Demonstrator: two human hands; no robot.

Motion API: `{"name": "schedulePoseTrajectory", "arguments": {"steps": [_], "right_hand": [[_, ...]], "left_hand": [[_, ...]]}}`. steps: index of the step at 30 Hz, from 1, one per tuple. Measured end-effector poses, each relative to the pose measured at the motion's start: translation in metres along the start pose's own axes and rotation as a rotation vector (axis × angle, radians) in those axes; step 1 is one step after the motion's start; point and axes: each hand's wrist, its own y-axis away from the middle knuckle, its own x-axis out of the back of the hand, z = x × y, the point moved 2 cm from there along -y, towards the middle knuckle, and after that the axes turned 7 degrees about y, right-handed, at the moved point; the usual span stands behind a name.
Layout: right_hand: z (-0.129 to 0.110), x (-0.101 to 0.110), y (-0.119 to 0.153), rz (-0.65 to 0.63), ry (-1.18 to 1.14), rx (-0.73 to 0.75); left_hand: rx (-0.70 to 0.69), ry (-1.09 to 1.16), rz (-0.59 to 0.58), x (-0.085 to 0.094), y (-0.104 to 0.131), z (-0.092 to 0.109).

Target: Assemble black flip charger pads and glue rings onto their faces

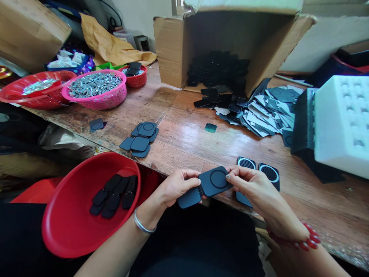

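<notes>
A dark hinged device (213, 181) with a ring mark on its larger panel is held above the table's front edge. My left hand (179, 187) grips it near the hinge, thumb on top, its lower panel hanging to the left. My right hand (249, 182) pinches the right edge of the ringed panel between thumb and fingers. Just behind my right hand lie open black pieces (269, 174) with white rings, partly hidden by the hand. A stack of similar dark folded devices (140, 143) rests on the table to the left.
A red tub (66, 219) holding black devices stands at lower left. Baskets of metal parts (96, 85) line the back left. An open carton (170, 54) with black pieces is at the back, beside a heap of grey sheets (268, 111) and a white foam block (343, 127).
</notes>
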Motion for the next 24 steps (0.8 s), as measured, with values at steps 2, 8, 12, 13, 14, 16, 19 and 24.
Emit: {"name": "schedulePoseTrajectory", "arguments": {"steps": [2,8,12,13,14,16,19,24], "right_hand": [[-0.0017,-0.0006,0.0002,0.005,-0.002,-0.009],[-0.0041,-0.0017,0.0002,-0.008,-0.066,-0.098],[-0.0027,-0.0008,-0.0006,-0.028,-0.115,-0.134],[-0.0025,-0.0006,-0.0007,-0.032,-0.127,-0.137],[-0.0024,-0.0006,-0.0006,-0.036,-0.137,-0.142],[-0.0023,-0.0008,-0.0004,-0.037,-0.141,-0.154],[-0.0026,-0.0011,0.0001,-0.016,-0.126,-0.151],[-0.0033,-0.0019,0.0004,0.009,-0.1,-0.119]], "left_hand": [[-0.002,-0.005,-0.002,0.0001,-0.0001,0.0003],[0.011,-0.006,-0.018,0.0014,0.0007,0.0008],[0.01,-0.002,-0.039,0.0006,0.0015,0.0012],[0.01,-0.006,-0.039,0.0004,0.0016,0.0013],[0.009,-0.009,-0.037,0.0002,0.0017,0.0015],[0.009,-0.008,-0.034,0.0,0.0016,0.0016],[0.01,-0.005,-0.036,0.0001,0.0014,0.0014],[0.006,-0.004,-0.039,0.0003,0.0013,0.0003]]}}
